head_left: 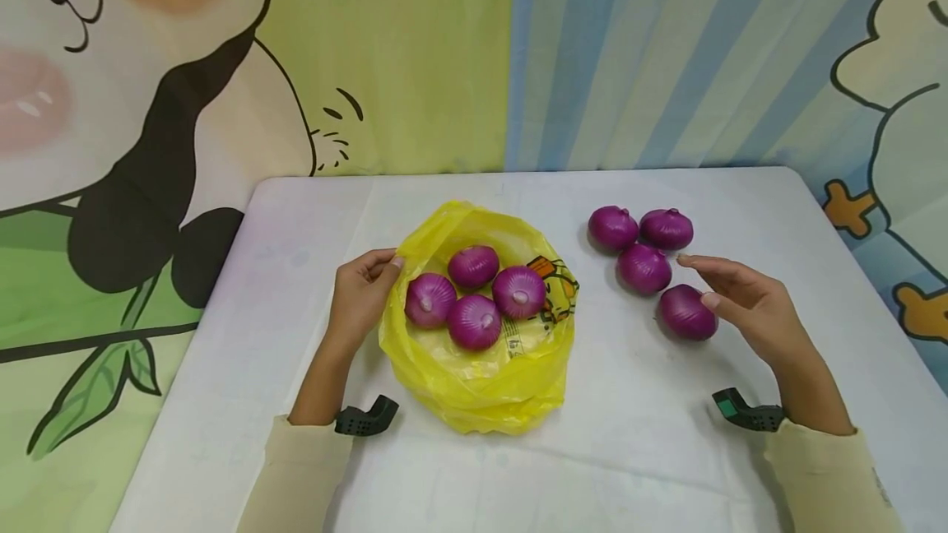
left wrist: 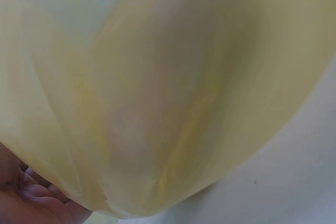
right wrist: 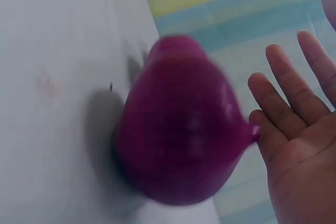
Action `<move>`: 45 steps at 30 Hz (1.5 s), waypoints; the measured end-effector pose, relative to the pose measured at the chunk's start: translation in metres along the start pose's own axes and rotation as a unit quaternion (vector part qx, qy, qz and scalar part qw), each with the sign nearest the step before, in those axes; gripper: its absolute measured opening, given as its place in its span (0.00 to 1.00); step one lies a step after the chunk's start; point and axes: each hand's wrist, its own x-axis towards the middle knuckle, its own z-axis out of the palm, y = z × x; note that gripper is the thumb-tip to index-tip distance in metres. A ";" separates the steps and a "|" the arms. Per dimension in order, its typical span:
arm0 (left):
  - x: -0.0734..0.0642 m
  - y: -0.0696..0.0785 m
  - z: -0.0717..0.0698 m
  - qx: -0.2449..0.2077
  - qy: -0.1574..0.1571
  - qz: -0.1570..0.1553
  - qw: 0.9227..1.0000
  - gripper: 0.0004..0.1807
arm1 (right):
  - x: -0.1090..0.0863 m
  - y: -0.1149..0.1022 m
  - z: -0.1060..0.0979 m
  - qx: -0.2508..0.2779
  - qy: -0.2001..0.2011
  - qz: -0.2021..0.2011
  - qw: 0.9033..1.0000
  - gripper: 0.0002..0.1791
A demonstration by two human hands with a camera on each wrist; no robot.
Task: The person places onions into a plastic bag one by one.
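My left hand (head_left: 359,298) pinches the left rim of a yellow plastic bag (head_left: 474,401), which stands with its mouth spread wide. Several purple onions (head_left: 475,322) sit inside it. In the left wrist view the bag (left wrist: 131,103) fills most of the picture, and part of the left hand (left wrist: 39,200) shows at lower left. Over on the right, my right hand (head_left: 759,311) hovers with relaxed, parted fingers beside the nearest loose onion (head_left: 685,315). The right wrist view has this onion (right wrist: 181,135) large, its stem end towards the right hand's (right wrist: 304,150) fingers.
Beyond the nearest onion, more loose onions (head_left: 643,269) are grouped towards the back right of the white table (head_left: 629,442). Cartoon-printed cloth (head_left: 415,56) hangs behind the table. Each wrist wears a black device (head_left: 748,412).
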 end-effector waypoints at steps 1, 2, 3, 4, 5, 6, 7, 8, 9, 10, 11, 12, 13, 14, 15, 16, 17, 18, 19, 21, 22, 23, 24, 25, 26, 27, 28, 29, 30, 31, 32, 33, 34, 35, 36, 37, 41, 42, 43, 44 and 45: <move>0.000 0.000 0.000 0.000 0.000 -0.001 1.000 0.17 | -0.002 0.003 -0.003 -0.019 0.016 0.017 1.000 0.23; 0.000 0.000 0.001 -0.001 0.000 -0.003 1.000 0.17 | -0.003 0.005 -0.006 -0.035 0.030 0.036 0.998 0.23; 0.000 0.000 0.001 -0.001 0.000 -0.003 1.000 0.17 | -0.005 0.008 -0.008 -0.056 0.042 0.057 0.996 0.23; 0.000 -0.001 0.001 -0.001 -0.001 -0.005 1.000 0.17 | -0.007 0.011 -0.010 -0.077 0.051 0.075 0.993 0.22; 0.000 -0.001 0.001 0.000 -0.001 -0.005 1.000 0.17 | -0.008 0.015 -0.012 -0.092 0.056 0.089 0.990 0.22; 0.000 -0.001 0.001 0.000 0.000 -0.005 1.000 0.17 | -0.010 0.017 -0.012 -0.104 0.060 0.103 0.987 0.22; 0.001 -0.001 0.001 0.001 0.000 -0.005 1.000 0.17 | -0.010 0.020 -0.013 -0.115 0.059 0.109 0.986 0.22; 0.001 -0.001 0.001 0.002 0.001 -0.004 1.000 0.17 | -0.011 0.022 -0.014 -0.122 0.057 0.114 0.984 0.22; 0.001 -0.001 0.001 0.002 0.002 -0.003 1.000 0.17 | -0.011 0.024 -0.014 -0.126 0.055 0.117 0.984 0.22; 0.001 -0.001 0.001 0.003 0.003 -0.003 1.000 0.17 | -0.011 0.025 -0.014 -0.125 0.052 0.118 0.984 0.22; 0.001 -0.001 0.001 0.003 0.003 -0.002 1.000 0.17 | -0.011 0.026 -0.014 -0.124 0.049 0.119 0.984 0.22; 0.001 -0.001 0.000 0.003 0.004 -0.001 1.000 0.16 | -0.011 0.027 -0.014 -0.121 0.044 0.120 0.984 0.23; 0.001 0.000 0.000 0.003 0.004 -0.002 1.000 0.16 | -0.011 0.028 -0.014 -0.121 0.037 0.120 0.985 0.23; 0.001 0.000 0.000 0.003 0.004 -0.002 1.000 0.16 | -0.012 0.029 -0.014 -0.120 0.029 0.122 0.985 0.23; 0.001 0.000 0.000 0.003 0.003 -0.002 1.000 0.16 | -0.012 0.030 -0.014 -0.116 0.021 0.123 0.985 0.24; 0.001 0.000 0.000 0.003 0.002 -0.003 1.000 0.17 | -0.012 0.031 -0.014 -0.118 0.012 0.125 0.985 0.24; 0.001 0.000 0.000 0.004 0.002 -0.003 1.000 0.17 | -0.012 0.032 -0.014 -0.121 0.003 0.128 0.984 0.25; 0.001 0.000 0.000 0.004 0.002 -0.004 1.000 0.17 | -0.012 0.032 -0.013 -0.124 -0.005 0.134 0.983 0.26; 0.001 0.000 0.000 0.004 0.002 -0.004 1.000 0.17 | -0.012 0.032 -0.013 -0.129 -0.012 0.140 0.982 0.27; 0.001 0.001 0.000 0.005 0.002 -0.005 1.000 0.17 | -0.013 0.033 -0.012 -0.144 -0.021 0.158 0.977 0.30; 0.001 0.001 0.000 0.006 0.003 -0.005 1.000 0.17 | -0.013 0.033 -0.012 -0.152 -0.024 0.168 0.974 0.31; 0.001 0.001 0.000 0.006 0.003 -0.005 1.000 0.17 | -0.013 0.033 -0.012 -0.162 -0.026 0.175 0.971 0.31; 0.001 0.001 0.000 0.006 0.003 -0.006 1.000 0.17 | -0.014 0.033 -0.012 -0.168 -0.027 0.182 0.968 0.31; 0.001 0.001 0.000 0.008 0.003 -0.007 1.000 0.17 | -0.014 0.033 -0.011 -0.174 -0.030 0.186 0.967 0.30; 0.001 0.000 0.000 0.009 0.002 -0.008 1.000 0.17 | -0.014 0.033 -0.011 -0.178 -0.031 0.188 0.965 0.28; 0.001 0.000 -0.001 0.010 0.002 -0.009 1.000 0.17 | -0.014 0.033 -0.010 -0.181 -0.033 0.186 0.965 0.27; 0.001 0.000 -0.001 0.011 0.001 -0.009 1.000 0.18 | -0.014 0.033 -0.010 -0.180 -0.030 0.186 0.965 0.25; 0.000 0.000 -0.001 0.011 0.001 -0.010 1.000 0.18 | -0.014 0.033 -0.009 -0.179 -0.029 0.186 0.966 0.24; 0.000 0.000 -0.001 0.011 0.000 -0.010 1.000 0.18 | -0.014 0.033 -0.009 -0.177 -0.026 0.187 0.966 0.23; 0.000 0.000 -0.001 0.011 0.000 -0.011 1.000 0.18 | -0.014 0.033 -0.008 -0.177 -0.024 0.186 0.966 0.23; 0.000 -0.001 -0.001 0.011 0.000 -0.011 1.000 0.18 | -0.014 0.034 -0.008 -0.176 -0.021 0.185 0.967 0.22; 0.000 0.000 -0.001 0.009 0.000 -0.011 1.000 0.18 | -0.013 0.034 -0.008 -0.176 -0.018 0.184 0.967 0.22; -0.001 0.000 -0.001 0.008 0.001 -0.011 1.000 0.17 | -0.013 0.034 -0.008 -0.175 -0.016 0.183 0.967 0.22; -0.001 0.000 -0.001 0.007 0.001 -0.011 1.000 0.17 | -0.013 0.035 -0.008 -0.174 -0.015 0.180 0.968 0.22; -0.001 0.000 0.000 0.007 0.000 -0.011 1.000 0.17 | -0.013 0.035 -0.008 -0.176 -0.015 0.176 0.968 0.22; -0.001 -0.001 0.000 0.007 0.001 -0.011 1.000 0.17 | -0.013 0.035 -0.008 -0.177 -0.016 0.174 0.969 0.22; 0.000 -0.001 0.000 0.008 0.002 -0.007 1.000 0.17 | -0.013 0.031 -0.007 -0.181 -0.020 0.169 0.969 0.22; 0.000 -0.002 0.000 0.009 0.001 -0.006 1.000 0.17 | -0.012 0.030 -0.006 -0.183 -0.022 0.169 0.968 0.22; 0.000 -0.002 0.000 0.008 0.001 -0.005 1.000 0.17 | -0.012 0.028 -0.006 -0.183 -0.024 0.168 0.968 0.22; 0.001 -0.002 0.000 0.008 0.001 -0.003 1.000 0.17 | -0.011 0.026 -0.005 -0.183 -0.026 0.165 0.969 0.22; 0.001 -0.003 0.000 0.008 0.001 -0.002 1.000 0.17 | -0.010 0.023 -0.003 -0.182 -0.029 0.162 0.969 0.22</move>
